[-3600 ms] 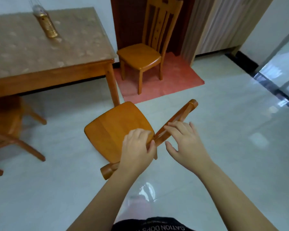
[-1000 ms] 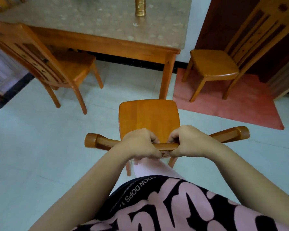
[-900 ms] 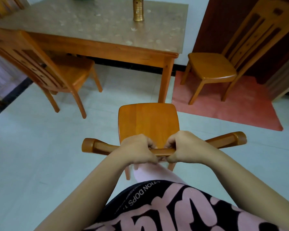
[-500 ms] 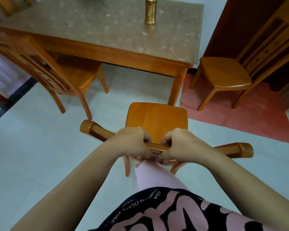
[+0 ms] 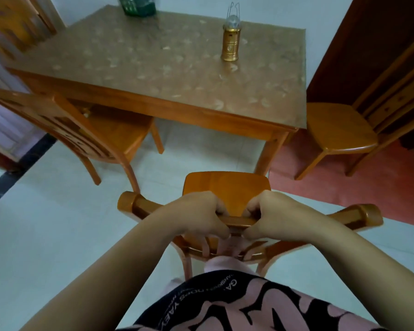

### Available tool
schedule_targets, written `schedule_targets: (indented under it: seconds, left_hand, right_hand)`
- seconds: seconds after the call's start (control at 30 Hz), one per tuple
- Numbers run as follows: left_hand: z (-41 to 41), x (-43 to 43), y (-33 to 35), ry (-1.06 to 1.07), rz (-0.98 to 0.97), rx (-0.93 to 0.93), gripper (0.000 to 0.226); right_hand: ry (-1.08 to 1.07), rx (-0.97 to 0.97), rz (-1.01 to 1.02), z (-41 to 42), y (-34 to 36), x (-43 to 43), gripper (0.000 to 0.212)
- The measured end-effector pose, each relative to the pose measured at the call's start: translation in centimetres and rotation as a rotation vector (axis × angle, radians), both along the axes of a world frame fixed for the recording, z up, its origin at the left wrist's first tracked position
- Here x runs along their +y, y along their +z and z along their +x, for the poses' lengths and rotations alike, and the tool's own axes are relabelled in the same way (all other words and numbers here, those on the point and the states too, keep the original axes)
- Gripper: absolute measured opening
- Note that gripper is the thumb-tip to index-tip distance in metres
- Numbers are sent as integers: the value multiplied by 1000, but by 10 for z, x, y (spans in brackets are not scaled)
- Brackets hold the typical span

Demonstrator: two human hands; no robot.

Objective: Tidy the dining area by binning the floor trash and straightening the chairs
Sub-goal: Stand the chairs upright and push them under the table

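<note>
An orange wooden chair point(image 5: 227, 185) stands on the pale tiled floor right in front of me, its seat facing the dining table point(image 5: 167, 68). My left hand point(image 5: 196, 215) and my right hand point(image 5: 273, 217) both grip the top rail of its backrest, side by side near the middle. The chair's front edge sits close to the table's near right leg point(image 5: 269, 152). No floor trash shows in this view.
A second chair point(image 5: 86, 130) stands at the left, partly under the table. A third chair point(image 5: 339, 130) stands at the right on a red mat point(image 5: 392, 182). A gold lantern point(image 5: 230, 41) and a green object point(image 5: 139, 5) rest on the tabletop.
Both hands took hold of the chair's top rail and turned it square to the table. Over the last second the chair and I have moved closer to the table.
</note>
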State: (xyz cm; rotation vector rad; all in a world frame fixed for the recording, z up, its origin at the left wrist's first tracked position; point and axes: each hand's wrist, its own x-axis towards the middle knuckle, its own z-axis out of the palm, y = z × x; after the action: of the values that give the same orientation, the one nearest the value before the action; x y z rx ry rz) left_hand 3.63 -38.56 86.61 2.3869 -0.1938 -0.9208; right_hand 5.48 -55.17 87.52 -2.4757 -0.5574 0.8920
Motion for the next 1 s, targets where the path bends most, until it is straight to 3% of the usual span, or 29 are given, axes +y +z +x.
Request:
schedule_targets:
  seconds: [0.5, 1.0]
  left_hand:
    - [21, 90, -25, -17, 30, -51, 18]
    - [212, 201, -30, -61, 17, 46, 17]
  right_hand:
    - [-60, 9, 21, 15, -25, 92, 13]
    - [-66, 64, 26, 201, -37, 196, 14]
